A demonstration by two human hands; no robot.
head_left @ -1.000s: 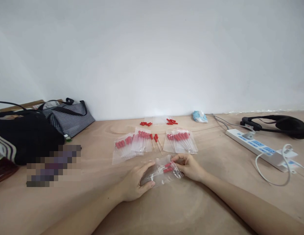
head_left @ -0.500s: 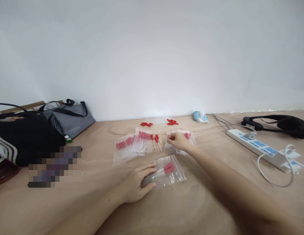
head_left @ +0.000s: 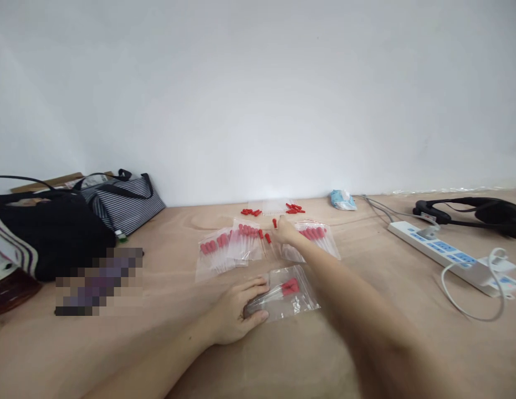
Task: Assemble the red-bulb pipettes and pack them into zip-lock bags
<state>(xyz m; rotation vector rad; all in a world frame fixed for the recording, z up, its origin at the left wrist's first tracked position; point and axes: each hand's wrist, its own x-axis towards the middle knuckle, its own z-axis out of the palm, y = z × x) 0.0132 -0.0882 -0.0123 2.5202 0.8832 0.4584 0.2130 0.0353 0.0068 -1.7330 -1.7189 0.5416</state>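
Note:
A clear zip bag holding a few glass droppers with red bulbs lies in front of me. My left hand rests over its left end, thumb and fingers apart. Farther back, my right hand has its fingers closed at a red-bulbed dropper; motion blurs the fingertips, and the dropper's lower part is hard to see. Two loose droppers lie just left of it. Filled zip bags of droppers overlap on the left, and another filled bag lies partly under my right forearm.
Toward the wall are a row of glass tubes and two groups of red bulbs. A blue tissue pack, a power strip with cables and a black headset are on the right. Bags stand on the left.
My right hand has moved left and away from the right-hand bag, and a red-bulbed dropper now shows at its fingers. My left hand stays on the near bag. The view has shifted slightly.

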